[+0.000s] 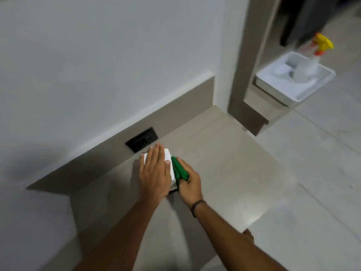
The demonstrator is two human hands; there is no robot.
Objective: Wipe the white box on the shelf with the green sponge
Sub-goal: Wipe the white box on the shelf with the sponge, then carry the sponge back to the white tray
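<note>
A small white box point(168, 155) stands on the beige shelf point(224, 163) close to the back wall. My left hand point(155, 173) lies flat on top of the box with fingers stretched out, covering most of it. My right hand point(189, 184) grips a green sponge point(178, 170) and presses it against the box's right side. Only the box's far corner and a strip of its right face show.
A black wall socket point(141, 139) sits in the beige backsplash just behind the box. To the far right a white tray point(312, 89) holds a spray bottle point(316, 53) with a yellow trigger. The shelf edge drops to a tiled floor point(312, 173) on the right.
</note>
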